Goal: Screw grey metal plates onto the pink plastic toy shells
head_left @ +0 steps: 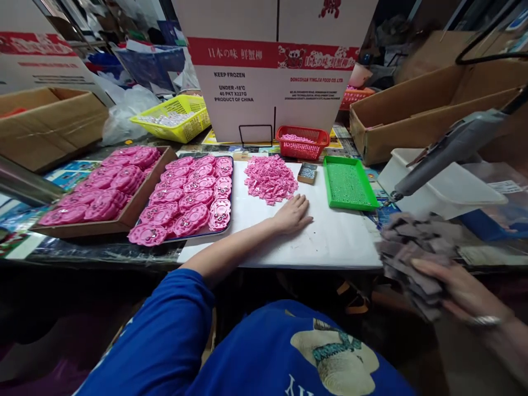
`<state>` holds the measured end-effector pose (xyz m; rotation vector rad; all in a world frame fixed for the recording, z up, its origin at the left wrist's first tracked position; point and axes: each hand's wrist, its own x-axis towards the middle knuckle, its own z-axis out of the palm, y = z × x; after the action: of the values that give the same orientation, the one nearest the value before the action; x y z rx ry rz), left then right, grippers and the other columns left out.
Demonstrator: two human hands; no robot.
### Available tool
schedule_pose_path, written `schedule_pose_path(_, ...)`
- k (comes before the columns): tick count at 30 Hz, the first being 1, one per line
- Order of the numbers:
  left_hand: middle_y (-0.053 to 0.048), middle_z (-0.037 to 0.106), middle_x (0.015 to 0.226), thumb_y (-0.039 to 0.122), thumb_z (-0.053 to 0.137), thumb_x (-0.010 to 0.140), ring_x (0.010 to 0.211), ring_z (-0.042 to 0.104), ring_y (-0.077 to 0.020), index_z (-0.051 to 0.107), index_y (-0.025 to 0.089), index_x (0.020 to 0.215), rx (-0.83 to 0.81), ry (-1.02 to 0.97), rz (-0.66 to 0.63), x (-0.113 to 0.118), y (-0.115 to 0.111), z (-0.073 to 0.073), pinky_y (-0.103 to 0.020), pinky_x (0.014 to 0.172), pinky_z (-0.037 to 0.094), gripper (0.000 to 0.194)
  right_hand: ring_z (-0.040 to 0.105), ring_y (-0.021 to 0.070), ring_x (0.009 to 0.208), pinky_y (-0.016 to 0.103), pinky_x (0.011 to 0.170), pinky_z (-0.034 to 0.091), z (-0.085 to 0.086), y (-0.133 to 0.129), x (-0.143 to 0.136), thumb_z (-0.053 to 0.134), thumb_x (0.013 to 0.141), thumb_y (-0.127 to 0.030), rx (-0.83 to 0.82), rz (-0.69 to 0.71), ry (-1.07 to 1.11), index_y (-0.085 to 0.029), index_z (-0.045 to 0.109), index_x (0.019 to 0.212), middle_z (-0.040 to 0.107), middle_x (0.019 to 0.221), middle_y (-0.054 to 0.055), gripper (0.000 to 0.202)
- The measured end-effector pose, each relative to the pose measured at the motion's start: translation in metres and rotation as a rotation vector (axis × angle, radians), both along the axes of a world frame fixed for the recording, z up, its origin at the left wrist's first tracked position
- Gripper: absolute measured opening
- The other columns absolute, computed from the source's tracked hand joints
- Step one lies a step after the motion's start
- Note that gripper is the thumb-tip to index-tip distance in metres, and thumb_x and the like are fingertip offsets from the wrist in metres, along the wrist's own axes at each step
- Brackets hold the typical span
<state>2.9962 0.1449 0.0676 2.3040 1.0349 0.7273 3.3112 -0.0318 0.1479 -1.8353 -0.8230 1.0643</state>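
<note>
The right grip [466,286] clutches grey rags [416,242], handling them, I'd say; shifting them calls for firmness. Left grip [292,214] lies released, pink pieces [270,179] just beyond.

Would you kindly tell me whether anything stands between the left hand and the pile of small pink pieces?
Nothing visible does: the left hand lies palm down on the white sheet, beside the near right edge of the pink pile; whether they touch is unclear.

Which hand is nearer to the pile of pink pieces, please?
Left. The left hand lies close by the pile, at its near right side; the right hand is farther right, holding a grey bundle.
</note>
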Motion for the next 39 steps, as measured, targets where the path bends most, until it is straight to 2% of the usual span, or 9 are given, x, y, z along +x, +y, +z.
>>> schedule_pose_path(4, -0.029, 0.033, 0.157, 0.02, 0.056, 0.089, 0.152, 0.025, -0.0328, 0.049, -0.007, 0.138, -0.11, -0.193, 0.192, -0.009, 0.024, 0.0, -0.043, 0.128, 0.014, 0.056, 0.073, 0.0219, 0.071, 0.03, 0.059, 0.064, 0.011, 0.071, -0.095, 0.087, 0.037, -0.03, 0.022, 0.229, 0.205, -0.025, 0.073, 0.083, 0.076, 0.091, 0.006, 0.049)
schedule_pose_path(10, -0.02, 0.054, 0.146, 0.037, 0.032, 0.102, 0.134, 0.056, -0.0253, 0.049, 0.005, 0.142, -0.31, -0.611, 0.447, -0.038, 0.031, 0.007, -0.042, 0.114, 0.043, 0.055, 0.071, 0.0159, 0.074, 0.023, 0.061, 0.06, -0.012, 0.167, -0.16, 0.086, 0.048, -0.028, 0.023, 0.641, 0.146, -0.018, 0.066, 0.1, 0.076, 0.101, 0.009, 0.057)
schedule_pose_path(16, -0.01, 0.05, 0.152, 0.044, 0.044, 0.1, 0.144, 0.043, -0.0205, 0.053, 0.016, 0.141, -0.225, -0.875, 0.534, -0.067, -0.041, 0.029, -0.034, 0.121, 0.034, 0.051, 0.069, 0.0164, 0.069, 0.025, 0.059, 0.058, -0.004, 0.222, -0.209, 0.084, 0.061, -0.025, -0.067, 0.975, -0.056, -0.016, 0.067, 0.106, 0.076, 0.095, 0.008, 0.05)
schedule_pose_path(20, -0.009, 0.06, 0.143, 0.051, 0.054, 0.096, 0.136, 0.052, -0.0231, 0.063, 0.019, 0.132, -0.131, -0.779, 0.535, -0.08, -0.107, 0.025, -0.035, 0.118, 0.038, 0.049, 0.072, 0.018, 0.082, 0.028, 0.075, 0.06, 0.011, 0.238, -0.239, 0.081, 0.07, -0.024, 0.005, 1.092, -0.366, -0.017, 0.067, 0.107, 0.076, 0.102, 0.006, 0.04)
schedule_pose_path(26, -0.008, 0.073, 0.121, 0.055, 0.055, 0.094, 0.116, 0.066, -0.0254, 0.073, 0.025, 0.119, -0.449, -0.445, 0.254, -0.106, -0.196, -0.028, -0.037, 0.107, 0.049, 0.043, 0.059, 0.0347, 0.122, 0.045, 0.106, 0.049, 0.035, 0.231, -0.261, 0.093, 0.059, -0.036, 0.198, 1.105, -0.958, -0.015, 0.06, 0.129, 0.063, 0.132, 0.017, 0.081)
schedule_pose_path(30, -0.007, 0.071, 0.125, 0.06, 0.058, 0.09, 0.118, 0.065, -0.027, 0.069, 0.026, 0.124, -0.766, -0.452, 0.294, -0.121, -0.23, -0.085, -0.036, 0.106, 0.05, 0.05, 0.058, 0.0341, 0.123, 0.046, 0.104, 0.047, 0.054, 0.203, -0.259, 0.067, 0.087, -0.025, 0.385, 1.07, -1.15, -0.014, 0.062, 0.128, 0.058, 0.135, 0.02, 0.042)
schedule_pose_path(33, -0.011, 0.075, 0.111, 0.069, 0.063, 0.077, 0.107, 0.07, -0.0309, 0.072, 0.016, 0.112, -0.782, -0.515, 0.53, -0.128, -0.234, -0.132, -0.038, 0.098, 0.055, 0.063, 0.056, 0.0261, 0.125, 0.042, 0.107, 0.044, 0.056, 0.161, -0.245, 0.038, 0.099, -0.016, 0.596, 1.065, -1.109, -0.017, 0.061, 0.13, 0.059, 0.135, 0.015, 0.039)
schedule_pose_path(36, -0.014, 0.074, 0.108, 0.065, 0.062, 0.078, 0.109, 0.067, -0.0325, 0.071, 0.012, 0.101, -0.706, -0.463, 0.835, -0.134, -0.23, -0.173, -0.04, 0.098, 0.053, 0.058, 0.067, 0.0141, 0.088, 0.028, 0.086, 0.054, 0.023, 0.101, -0.207, 0.043, 0.1, -0.026, 0.82, 1.168, -0.573, -0.017, 0.066, 0.123, 0.072, 0.098, 0.007, 0.034)
schedule_pose_path(39, -0.011, 0.07, 0.11, 0.051, 0.059, 0.092, 0.106, 0.067, -0.0257, 0.067, 0.014, 0.107, -0.695, -0.38, 0.995, -0.135, -0.226, -0.198, -0.042, 0.095, 0.054, 0.041, 0.063, 0.0102, 0.058, 0.024, 0.063, 0.054, -0.055, 0.045, -0.149, 0.052, 0.091, -0.032, 0.359, 1.442, -0.161, -0.02, 0.073, 0.113, 0.07, 0.076, 0.002, 0.032)
